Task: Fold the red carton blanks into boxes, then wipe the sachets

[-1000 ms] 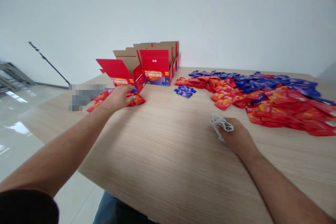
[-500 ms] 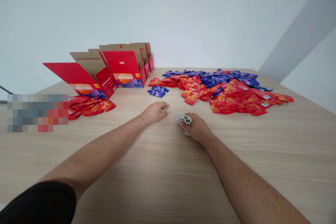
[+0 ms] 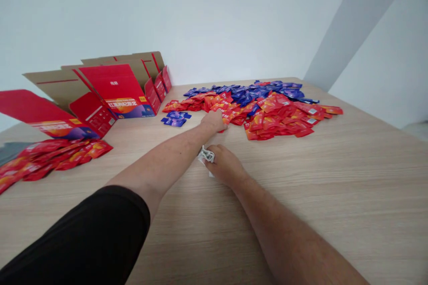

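My left hand (image 3: 214,121) reaches out to the near edge of the red sachets (image 3: 227,106) at the middle of the table. Its fingers point down at a sachet and are mostly hidden, so whether they grip it cannot be made out. Closer to me, my right hand (image 3: 223,162) is closed round a crumpled whitish cloth (image 3: 206,155), just above the tabletop. A small group of blue sachets (image 3: 175,119) lies to the left of my left hand. Behind the red ones spreads a heap of blue sachets (image 3: 245,93).
Open red cartons (image 3: 123,93) with raised flaps stand at the back left. More red sachets (image 3: 67,153) lie in front of them. A large red pile (image 3: 284,118) covers the table (image 3: 351,164) right of centre. A wall rises behind.
My left hand has moved forward and right to the red sachets. My right hand still holds the cloth. The view has turned right, so the cartons and piles appear further left.
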`<state>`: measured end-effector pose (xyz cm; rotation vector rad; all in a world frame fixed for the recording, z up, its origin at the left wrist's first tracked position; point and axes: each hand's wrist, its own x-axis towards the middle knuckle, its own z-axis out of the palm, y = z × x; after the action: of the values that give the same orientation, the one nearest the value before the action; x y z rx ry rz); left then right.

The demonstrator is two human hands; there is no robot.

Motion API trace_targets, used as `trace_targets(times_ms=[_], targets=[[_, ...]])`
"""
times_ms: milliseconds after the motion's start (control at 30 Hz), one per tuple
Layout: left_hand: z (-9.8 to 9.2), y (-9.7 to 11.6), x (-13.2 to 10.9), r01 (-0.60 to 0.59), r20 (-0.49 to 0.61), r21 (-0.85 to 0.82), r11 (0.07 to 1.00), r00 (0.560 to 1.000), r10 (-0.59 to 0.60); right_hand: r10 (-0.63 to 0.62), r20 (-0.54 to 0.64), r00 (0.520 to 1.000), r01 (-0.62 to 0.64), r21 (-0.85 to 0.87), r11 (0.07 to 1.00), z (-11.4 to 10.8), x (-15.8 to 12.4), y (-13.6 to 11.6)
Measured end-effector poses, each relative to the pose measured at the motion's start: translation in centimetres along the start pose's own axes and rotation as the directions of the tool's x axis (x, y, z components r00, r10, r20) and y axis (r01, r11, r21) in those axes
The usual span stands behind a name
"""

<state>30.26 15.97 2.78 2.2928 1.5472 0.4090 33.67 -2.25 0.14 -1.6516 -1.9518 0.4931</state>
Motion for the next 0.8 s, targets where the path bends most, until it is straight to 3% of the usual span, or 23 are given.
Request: trace_targets(times_ms=[200,367,500,633,800], targets=[[0.1,-0.8,0.6,0.096,-0.033,-0.221,0.97,0.994,-0.105,-0.007,0.005,1.0,0.007,-0.014,1.0,-0.1,0.0,-0.1],[-0.9,-3.0,-2.3,0.172,-0.001,-0.552,0.816,0.978,-0.207,-0.051,0.005,0.999,0.051,-0.028,0.998,-0.1,-0.1,-0.1],[-2.4,-5.6,-7.0,0.247,0.11,-0.812,0.529,0.955,-0.277,-0.068,-0.008,0.998,0.067,-0.043,0.997,0.1,-0.1,0.2],[-4.5,-8.1,-13.3,0.269,0.188,-0.923,0.273,0.939,-0.289,-0.075,-0.032,0.997,0.073,-0.06,0.996,0.3,0.0,0.6],[-5.5,-9.6,-21.7,0.307,0.302,-0.952,0.005,0.94,-0.156,-0.07,-0.126,0.989,0.062,-0.065,0.996,0.4,0.3,0.8]])
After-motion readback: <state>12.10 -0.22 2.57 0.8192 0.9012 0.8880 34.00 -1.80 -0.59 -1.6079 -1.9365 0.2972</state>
